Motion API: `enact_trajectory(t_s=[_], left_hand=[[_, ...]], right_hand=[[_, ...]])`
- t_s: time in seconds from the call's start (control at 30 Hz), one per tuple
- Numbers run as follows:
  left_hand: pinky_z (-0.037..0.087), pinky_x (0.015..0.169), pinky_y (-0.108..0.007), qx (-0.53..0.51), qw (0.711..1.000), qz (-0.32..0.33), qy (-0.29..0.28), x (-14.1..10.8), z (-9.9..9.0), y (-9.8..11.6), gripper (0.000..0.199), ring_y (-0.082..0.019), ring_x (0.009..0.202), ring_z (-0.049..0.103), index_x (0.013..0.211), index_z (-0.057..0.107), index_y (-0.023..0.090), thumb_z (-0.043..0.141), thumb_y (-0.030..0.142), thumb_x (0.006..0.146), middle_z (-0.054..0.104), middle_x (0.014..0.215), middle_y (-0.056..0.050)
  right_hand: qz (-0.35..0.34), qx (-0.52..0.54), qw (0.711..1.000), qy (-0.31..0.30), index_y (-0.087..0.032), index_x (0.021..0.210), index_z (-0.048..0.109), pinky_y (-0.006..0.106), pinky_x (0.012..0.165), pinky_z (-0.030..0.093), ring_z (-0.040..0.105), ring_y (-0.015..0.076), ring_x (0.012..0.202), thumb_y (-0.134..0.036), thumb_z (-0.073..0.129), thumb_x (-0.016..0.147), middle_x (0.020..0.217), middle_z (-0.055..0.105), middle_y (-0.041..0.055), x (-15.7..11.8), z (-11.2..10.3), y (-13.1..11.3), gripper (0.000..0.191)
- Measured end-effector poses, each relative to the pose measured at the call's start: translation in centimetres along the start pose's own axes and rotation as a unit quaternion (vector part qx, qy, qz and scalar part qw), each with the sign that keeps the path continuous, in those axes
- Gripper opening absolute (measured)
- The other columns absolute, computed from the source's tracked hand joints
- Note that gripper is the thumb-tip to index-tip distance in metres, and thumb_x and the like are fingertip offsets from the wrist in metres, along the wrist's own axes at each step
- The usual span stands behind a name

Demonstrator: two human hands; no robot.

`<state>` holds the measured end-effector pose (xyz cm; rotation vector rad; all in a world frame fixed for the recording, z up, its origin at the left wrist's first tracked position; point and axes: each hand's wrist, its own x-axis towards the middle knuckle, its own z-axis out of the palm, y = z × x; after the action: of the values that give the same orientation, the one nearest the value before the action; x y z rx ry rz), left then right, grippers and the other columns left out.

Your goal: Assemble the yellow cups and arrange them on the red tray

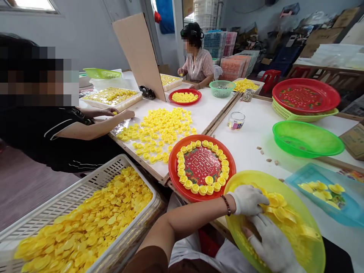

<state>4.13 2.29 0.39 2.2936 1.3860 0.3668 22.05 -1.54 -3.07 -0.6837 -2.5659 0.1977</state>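
"What have those gloved hands got, at the lower right of the frame?"

"The left hand [248,200] curls its fingers over yellow pieces [280,206] inside the translucent yellow bowl [275,180]. Whether they pinch one, I can't tell."

"And the right hand [270,240]?"

"Just below, its wrist lost at the bottom edge. The fingers run up towards the left hand, tips partly covered, thumb standing apart. I can't tell what's between them either."

"The lower pieces are a smear to me."

"Same here. The red tray [174,170] near the centre is clearer: a ring of yellow cups [195,188], one more sitting inside it at lower right. The bowl hides a sliver of the tray's rim."

"That white basket [88,187], lower left?"

"Heaped with yellow bits [99,216], one end running out of the frame."

"And the co-worker [76,131] at far left?"

"Cut by the left edge. What those hands work at, over the table [210,110], is too small to make out."
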Motion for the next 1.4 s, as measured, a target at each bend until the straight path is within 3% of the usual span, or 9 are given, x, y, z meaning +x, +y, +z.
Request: enact_trajectory(t_s=[0.27, 0.43, 0.5, 0.6, 0.77, 0.9, 1.0, 1.2, 1.4], left_hand=[[0.049, 0.068, -0.039, 0.011, 1.000, -0.002, -0.019, 1.6, 0.7, 0.0, 0.039, -0.029, 0.105, 0.070, 0.117, 0.067, 0.026, 0.060, 0.055, 0.091, 0.073, 0.117, -0.011], [0.043, 0.058, -0.034, 0.025, 0.998, -0.003, -0.055, 2.5, 1.5, 0.6, 0.018, -0.026, 0.095, 0.072, 0.096, 0.070, 0.024, 0.057, 0.036, 0.092, 0.075, 0.105, -0.009], [0.045, 0.059, -0.033, 0.024, 0.999, -0.005, -0.037, 2.6, 1.7, 0.6, 0.019, -0.027, 0.096, 0.072, 0.096, 0.071, 0.022, 0.057, 0.034, 0.091, 0.075, 0.104, -0.009], [0.051, 0.066, -0.033, 0.021, 1.000, -0.015, -0.007, 1.9, 1.4, 0.7, 0.018, -0.026, 0.097, 0.071, 0.096, 0.073, 0.021, 0.059, 0.031, 0.090, 0.075, 0.105, -0.009], [0.055, 0.089, -0.035, -0.009, 0.996, -0.055, 0.062, -1.0, -1.0, 0.9, 0.028, -0.025, 0.102, 0.069, 0.113, 0.071, 0.017, 0.062, 0.025, 0.087, 0.073, 0.112, -0.011], [0.052, 0.096, -0.033, -0.031, 0.975, -0.143, 0.167, -0.9, -3.0, -1.5, 0.027, -0.022, 0.102, 0.067, 0.106, 0.072, 0.016, 0.051, 0.011, 0.089, 0.073, 0.106, -0.009], [0.052, 0.094, -0.034, -0.025, 0.976, -0.141, 0.163, 1.1, -3.3, -2.3, 0.023, -0.023, 0.101, 0.067, 0.104, 0.072, 0.015, 0.051, 0.017, 0.095, 0.072, 0.107, -0.011], [0.052, 0.081, -0.033, 0.072, 0.983, -0.170, 0.021, 4.5, -2.3, -0.2, 0.023, -0.027, 0.102, 0.068, 0.110, 0.071, 0.018, 0.060, 0.025, 0.091, 0.068, 0.114, -0.012], [0.052, 0.085, -0.034, 0.046, 0.986, -0.155, 0.032, 4.1, -2.1, -0.7, 0.027, -0.026, 0.103, 0.068, 0.116, 0.067, 0.017, 0.062, 0.025, 0.091, 0.070, 0.115, -0.012]], right_hand=[[0.006, 0.078, 0.996, -0.049, -0.026, 0.078, 0.060, 0.040, 0.059, 0.056, 0.069, 0.0249, 0.066, -0.039, 0.056, 0.098, 0.075, 0.070, 0.0062, 0.4, -0.5, -0.6, 0.025], [0.172, 0.246, 0.954, 0.007, -0.036, 0.070, 0.058, 0.045, 0.043, 0.049, 0.057, 0.0261, 0.047, -0.054, 0.061, 0.087, 0.057, 0.054, 0.0055, -0.7, -1.0, 0.0, 0.026], [0.267, 0.335, 0.898, 0.103, -0.041, 0.075, 0.061, 0.044, 0.037, 0.042, 0.051, 0.0259, 0.044, -0.058, 0.062, 0.084, 0.056, 0.049, 0.0051, -0.5, -1.6, 0.5, 0.020], [0.375, 0.511, 0.747, 0.199, -0.033, 0.074, 0.054, 0.035, 0.034, 0.034, 0.038, 0.0177, 0.041, -0.058, 0.056, 0.090, 0.057, 0.037, -0.0010, 0.8, -2.8, 1.2, 0.030], [0.413, 0.724, 0.500, 0.235, -0.023, 0.076, 0.046, 0.017, 0.040, 0.033, 0.022, 0.0055, 0.044, -0.042, 0.069, 0.088, 0.061, 0.025, -0.0100, 2.9, -5.2, 1.4, 0.032], [0.407, 0.802, 0.394, 0.189, -0.021, 0.084, 0.047, 0.011, 0.046, 0.025, 0.039, 0.0025, 0.053, -0.038, 0.055, 0.095, 0.069, 0.040, -0.0092, 2.9, -6.0, 1.6, 0.022], [0.419, 0.797, 0.382, 0.207, -0.020, 0.083, 0.045, 0.013, 0.047, 0.012, 0.030, -0.0025, 0.047, -0.033, 0.018, 0.104, 0.070, 0.033, -0.0097, 2.9, -6.0, 1.9, 0.037], [0.372, 0.832, 0.361, 0.198, -0.023, 0.078, 0.039, 0.013, 0.031, 0.009, 0.006, 0.0023, 0.039, -0.044, 0.065, 0.095, 0.056, 0.027, -0.0141, 2.4, -5.4, 2.6, 0.038], [0.370, 0.843, 0.340, 0.192, -0.021, 0.076, 0.042, 0.014, 0.030, 0.011, 0.010, 0.0031, 0.037, -0.044, 0.061, 0.100, 0.055, 0.033, -0.0125, 2.4, -5.4, 2.9, 0.038]])
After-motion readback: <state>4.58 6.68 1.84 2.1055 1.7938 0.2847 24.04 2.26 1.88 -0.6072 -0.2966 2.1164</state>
